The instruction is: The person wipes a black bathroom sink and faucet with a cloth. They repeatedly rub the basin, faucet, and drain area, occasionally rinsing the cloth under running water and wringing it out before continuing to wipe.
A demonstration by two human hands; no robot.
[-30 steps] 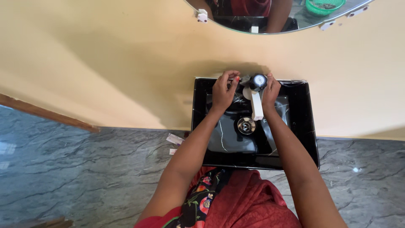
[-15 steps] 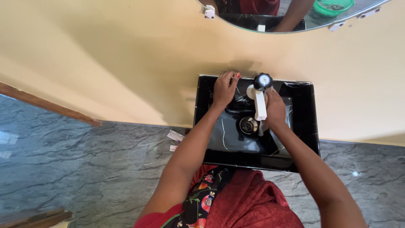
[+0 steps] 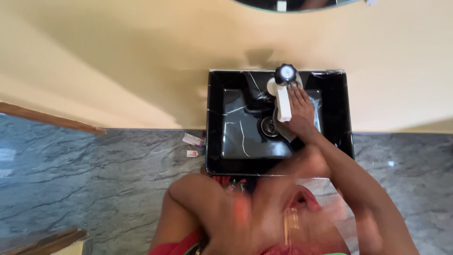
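Reaching into the basin, the right hand (image 3: pixel 299 109) lies flat and open-fingered just beside the white plastic tap spout (image 3: pixel 284 105), fingertips pointing toward the black round tap knob (image 3: pixel 286 73); it grips nothing, and whether the palm touches the spout's side or only rests near it I cannot tell. Change since half a second ago: the left hand (image 3: pixel 238 215) has left the back rim of the sink, where it rested beside the tap, and is now pulled close under the camera, a motion-blurred shape over the red garment (image 3: pixel 188 243); how far it is open, or whether it holds anything, cannot be told. The right hand has stayed at the spout, shifted only slightly. Judgement: the work at the tap is now one-handed, the two-handed hold on the fitting being over. Container: the black rectangular marble-veined washbasin (image 3: pixel 217 123) is set against the yellow wall (image 3: pixel 118 56), with a round metal drain (image 3: pixel 268 125) at its centre, just left of the spout's end. No standing water or loose item shows in it. Outward: grey veined stone floor (image 3: pixel 71 189), with two small pale paper scraps (image 3: pixel 193 140) near the basin's left edge, and the bottom edge of a mirror (image 3: pixel 292 5) above.
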